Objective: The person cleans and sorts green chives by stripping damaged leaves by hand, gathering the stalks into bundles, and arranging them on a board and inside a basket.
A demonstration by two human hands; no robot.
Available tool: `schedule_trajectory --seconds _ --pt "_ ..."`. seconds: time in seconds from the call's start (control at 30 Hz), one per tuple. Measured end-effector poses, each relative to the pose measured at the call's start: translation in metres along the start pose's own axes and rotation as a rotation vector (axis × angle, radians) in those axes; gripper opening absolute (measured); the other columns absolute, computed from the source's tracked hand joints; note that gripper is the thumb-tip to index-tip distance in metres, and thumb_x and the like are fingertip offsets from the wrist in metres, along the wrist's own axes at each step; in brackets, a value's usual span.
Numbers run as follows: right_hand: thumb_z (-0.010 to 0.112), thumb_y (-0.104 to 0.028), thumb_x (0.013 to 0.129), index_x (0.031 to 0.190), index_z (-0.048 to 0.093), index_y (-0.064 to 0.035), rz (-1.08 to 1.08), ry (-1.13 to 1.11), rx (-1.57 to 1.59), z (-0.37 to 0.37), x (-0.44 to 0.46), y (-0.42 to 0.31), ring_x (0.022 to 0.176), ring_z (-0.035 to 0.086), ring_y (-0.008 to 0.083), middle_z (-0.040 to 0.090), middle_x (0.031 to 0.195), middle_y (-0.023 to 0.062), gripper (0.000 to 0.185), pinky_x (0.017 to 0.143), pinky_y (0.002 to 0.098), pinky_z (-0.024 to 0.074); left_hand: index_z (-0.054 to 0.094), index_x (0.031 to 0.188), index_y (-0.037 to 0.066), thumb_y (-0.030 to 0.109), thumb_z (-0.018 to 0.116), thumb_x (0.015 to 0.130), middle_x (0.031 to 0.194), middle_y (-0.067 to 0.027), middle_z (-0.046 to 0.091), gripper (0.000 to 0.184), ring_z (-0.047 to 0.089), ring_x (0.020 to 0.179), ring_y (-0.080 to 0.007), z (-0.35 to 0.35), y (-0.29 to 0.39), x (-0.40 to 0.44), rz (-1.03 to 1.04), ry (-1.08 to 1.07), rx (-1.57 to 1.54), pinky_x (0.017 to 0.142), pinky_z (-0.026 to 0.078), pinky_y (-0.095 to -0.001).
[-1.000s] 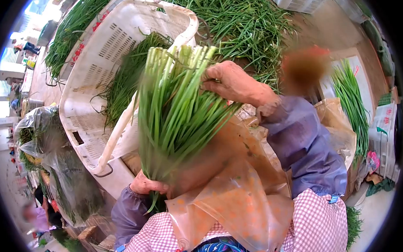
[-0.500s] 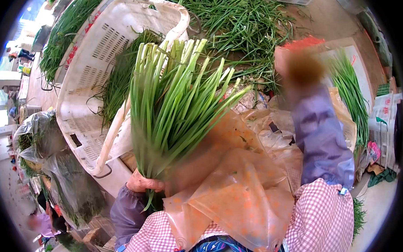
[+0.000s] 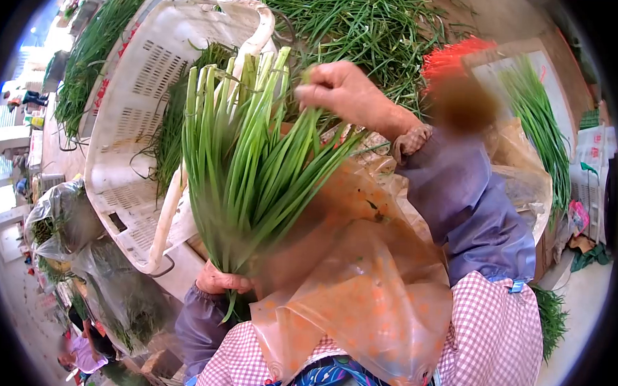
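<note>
A fanned bunch of long green stalks (image 3: 255,164) stands upright before me, its pale cut ends at the top. My left hand (image 3: 223,280) is closed round the narrow lower end of the bunch. At the upper right of the bunch, my right hand (image 3: 333,90) has its fingers pinched together on the tips of some stalks. A translucent orange-brown plastic apron (image 3: 360,283) covers my lap behind and below the bunch.
A white perforated basket (image 3: 132,105) with greens inside stands at the left. Loose greens (image 3: 355,31) are heaped at the top. Red ties (image 3: 453,58) and another green bunch (image 3: 539,126) lie at the right. A person (image 3: 85,352) is at the lower left.
My right hand went right to the red ties, then came back to the top of the bunch. The stalks have spread apart more. My left hand has kept its hold.
</note>
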State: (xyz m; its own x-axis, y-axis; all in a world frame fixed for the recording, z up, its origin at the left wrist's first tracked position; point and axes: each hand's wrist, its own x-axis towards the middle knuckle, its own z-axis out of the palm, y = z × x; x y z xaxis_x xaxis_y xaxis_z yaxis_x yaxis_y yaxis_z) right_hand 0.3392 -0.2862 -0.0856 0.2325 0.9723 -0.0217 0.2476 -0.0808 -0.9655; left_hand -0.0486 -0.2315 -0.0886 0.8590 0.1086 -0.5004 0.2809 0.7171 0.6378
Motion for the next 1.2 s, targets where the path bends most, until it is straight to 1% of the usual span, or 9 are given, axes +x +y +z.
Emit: schedule_trajectory --seconds 0.2,0.33,0.47,0.6,0.8,0.9,1.0,1.1,1.2 --pt "0.057 -0.015 0.09 0.087 0.061 0.0018 0.241 0.683 0.423 -0.046 0.005 0.046 0.06 0.063 0.0148 0.066 0.077 0.0112 0.018 0.054 0.0283 0.0563 0.043 0.123 -0.003 0.001 0.07 0.072 0.077 -0.0154 0.057 0.058 0.046 0.048 -0.0173 0.003 0.005 0.003 -0.024 -0.001 0.056 0.042 0.034 -0.0292" --pt "0.053 -0.02 0.092 0.098 0.052 -0.0018 -0.027 0.948 0.763 -0.108 -0.01 0.066 0.067 0.065 0.0193 0.065 0.083 0.0119 0.019 0.058 0.0329 0.0565 0.044 0.121 -0.003 0.003 0.072 0.071 0.075 -0.0151 0.057 0.058 0.045 0.047 -0.0171 0.008 0.004 0.001 0.002 0.036 0.066 0.042 0.034 -0.0293" --pt "0.054 -0.023 0.092 0.097 0.05 -0.0027 -0.217 1.297 0.537 -0.169 -0.034 0.065 0.055 0.055 0.016 0.063 0.08 0.0109 0.022 0.05 0.0314 0.05 0.052 0.107 -0.006 0.001 0.073 0.067 0.072 -0.0132 0.058 0.045 0.048 0.05 -0.0164 0.008 0.006 0.004 -0.018 0.019 0.025 0.043 0.036 -0.0286" --pt "0.056 -0.023 0.092 0.089 0.054 -0.0036 -0.202 1.076 0.587 -0.165 -0.052 0.043 0.045 0.04 0.0113 0.058 0.068 0.0068 0.02 0.042 0.0259 0.0355 0.051 0.107 -0.004 0.003 0.069 0.072 0.066 -0.0116 0.054 0.04 0.045 0.045 -0.0152 0.031 0.011 0.01 0.059 -0.016 -0.177 0.041 0.035 -0.0281" --pt "0.052 -0.02 0.095 0.09 0.055 -0.0017 -0.237 1.321 -0.507 -0.156 -0.076 0.01 0.049 0.042 0.0071 0.054 0.063 0.0015 0.019 0.044 0.0229 0.0354 0.048 0.099 0.002 0.005 0.061 0.076 0.066 -0.0019 0.046 0.027 0.043 0.045 -0.0094 0.064 0.025 0.034 0.325 -0.204 -0.48 0.041 0.033 -0.0261" --pt "0.052 -0.017 0.094 0.089 0.054 -0.0024 -0.187 1.228 -0.274 -0.133 -0.079 0.005 0.05 0.044 0.0065 0.053 0.061 0.0005 0.016 0.044 0.0223 0.0356 0.049 0.102 0.006 0.012 0.058 0.082 0.076 0.0026 0.044 0.022 0.035 0.047 -0.0055 0.077 0.03 0.049 0.518 -0.047 -0.429 0.047 0.034 -0.0236" --pt "0.051 -0.016 0.094 0.086 0.054 -0.0077 0.047 0.876 0.597 -0.054 -0.067 -0.018 0.048 0.048 0.0062 0.055 0.064 0.0008 0.013 0.035 0.0204 0.037 0.047 0.115 0.001 0.008 0.054 0.083 0.092 0.0024 0.052 0.033 0.036 0.051 -0.0048 0.107 0.05 0.07 0.525 0.116 -0.374 0.05 0.035 -0.0236" --pt "0.04 -0.038 0.098 0.087 0.05 -0.0094 0.097 0.483 1.052 0.003 -0.068 -0.064 0.051 0.032 0.0057 0.049 0.069 0.0005 0.032 0.045 0.021 0.0264 0.048 0.118 -0.002 0.005 0.055 0.081 0.101 -0.0029 0.058 0.038 0.041 0.054 -0.0064 0.129 0.06 0.097 0.497 0.155 -0.298 0.053 0.037 -0.0237" --pt "0.038 -0.039 0.098 0.089 0.05 -0.0099 0.005 0.3 1.322 0.031 -0.056 -0.086 0.05 0.031 0.0067 0.049 0.069 0.0012 0.033 0.046 0.0217 0.026 0.053 0.115 -0.001 0.004 0.06 0.081 0.095 -0.0055 0.062 0.035 0.048 0.058 -0.0085 0.123 0.045 0.117 0.42 0.229 -0.055 0.054 0.039 -0.0238"
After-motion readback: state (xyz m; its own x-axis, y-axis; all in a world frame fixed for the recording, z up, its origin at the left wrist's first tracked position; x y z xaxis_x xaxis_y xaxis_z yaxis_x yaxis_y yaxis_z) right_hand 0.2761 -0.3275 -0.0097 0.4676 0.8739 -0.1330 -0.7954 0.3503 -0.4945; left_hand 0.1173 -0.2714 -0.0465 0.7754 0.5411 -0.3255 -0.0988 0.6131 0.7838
